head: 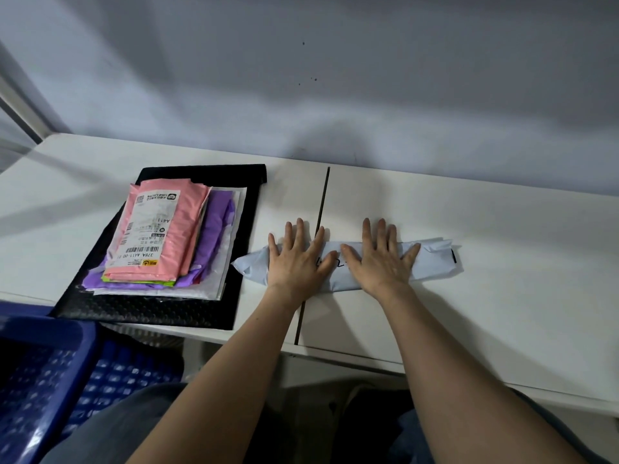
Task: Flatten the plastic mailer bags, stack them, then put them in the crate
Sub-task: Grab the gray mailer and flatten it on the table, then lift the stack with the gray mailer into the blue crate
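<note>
Now both hands, left hand (294, 259) and right hand (382, 262), press flat with fingers spread on a pale blue mailer (432, 254) (crumpled at its ends) lying on the white table (502, 229), just right of the stack of flattened mailers (160, 236); the blue crate (50, 363) sits lower left.

We are pressing both hands on a mailer (432, 254) lying right of the stack (160, 239), with the crate (43, 373) sitting below the table's (502, 313) left front edge.
</note>
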### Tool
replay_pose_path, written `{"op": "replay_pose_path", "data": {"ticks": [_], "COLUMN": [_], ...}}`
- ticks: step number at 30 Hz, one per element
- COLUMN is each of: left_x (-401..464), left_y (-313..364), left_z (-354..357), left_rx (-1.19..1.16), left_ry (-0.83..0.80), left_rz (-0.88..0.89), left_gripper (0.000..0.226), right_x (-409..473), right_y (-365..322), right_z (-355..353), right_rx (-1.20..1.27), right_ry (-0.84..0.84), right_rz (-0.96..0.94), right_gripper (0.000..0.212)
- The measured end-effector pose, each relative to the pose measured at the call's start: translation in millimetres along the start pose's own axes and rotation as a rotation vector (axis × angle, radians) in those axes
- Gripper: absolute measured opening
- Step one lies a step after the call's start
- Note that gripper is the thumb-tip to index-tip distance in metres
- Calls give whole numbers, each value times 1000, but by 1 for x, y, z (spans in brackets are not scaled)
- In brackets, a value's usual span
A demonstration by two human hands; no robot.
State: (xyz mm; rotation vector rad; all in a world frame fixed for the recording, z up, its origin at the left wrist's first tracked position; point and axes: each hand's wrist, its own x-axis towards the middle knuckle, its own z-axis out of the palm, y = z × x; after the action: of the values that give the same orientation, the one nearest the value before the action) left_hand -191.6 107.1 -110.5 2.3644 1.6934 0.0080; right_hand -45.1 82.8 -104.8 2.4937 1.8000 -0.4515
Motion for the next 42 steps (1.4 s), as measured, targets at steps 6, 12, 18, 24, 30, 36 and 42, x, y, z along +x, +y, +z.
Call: {"op": "replay_pose_path", "data": {"ticks": [6, 12, 18, 24, 30, 36, 42], "left_x": [-4, -12, -14, -11, -9, -16, -37], "left_y": [-4, -15, -15, -15, -39, -103, -174], "left_z": [-4, -10, -27, -68, -99, -120, -120], "left_rx": [-44, -35, -1, -151, -220, -222, -283], "left_ry": [-21, -3, 109, 295, 444, 479, 382], "left_rz": [50, 183, 168, 144, 54, -102, -374], "left_gripper": [81, 100, 109, 83, 72, 67, 67], "right_x": [-4, -10, -17, -18, -12, -12, -14], "right_y": [1, 9, 7, 1, -36, -124, -189], "right_z": [-16, -50, -66, -95, -94, -75, -44], "right_rx": [9, 58, 90, 371, 924, 1273, 1410], "right_ry": [-119, -160, -196, -120, -18, -88, -111], "right_rz": [-57, -188, -135, -185, -68, -61, 25], "right_gripper": [70, 58, 37, 13, 18, 28, 31]}}
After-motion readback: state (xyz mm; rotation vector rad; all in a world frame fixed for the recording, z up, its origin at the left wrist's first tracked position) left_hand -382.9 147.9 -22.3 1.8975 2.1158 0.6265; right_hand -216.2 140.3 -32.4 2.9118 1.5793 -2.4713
